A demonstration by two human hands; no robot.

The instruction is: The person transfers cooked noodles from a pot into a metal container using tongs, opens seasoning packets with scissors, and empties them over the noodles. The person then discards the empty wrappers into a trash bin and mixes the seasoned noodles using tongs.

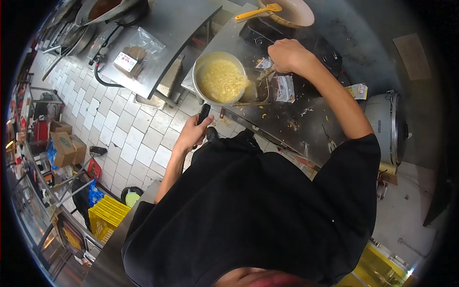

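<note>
Wearing black shirt [258, 210] below pot [215, 55] of yellow food [221, 81]; gripping pot handle [204, 111] with left hand [195, 130]; clenching right hand [289, 56] round utensil [267, 73], right of pot.

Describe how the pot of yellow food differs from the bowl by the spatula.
The left hand holds the pot by its black handle; no hand touches the bowl. The pot contains yellow food, whereas the bowl has a yellow spatula across its rim. Both are round and open-topped.
</note>
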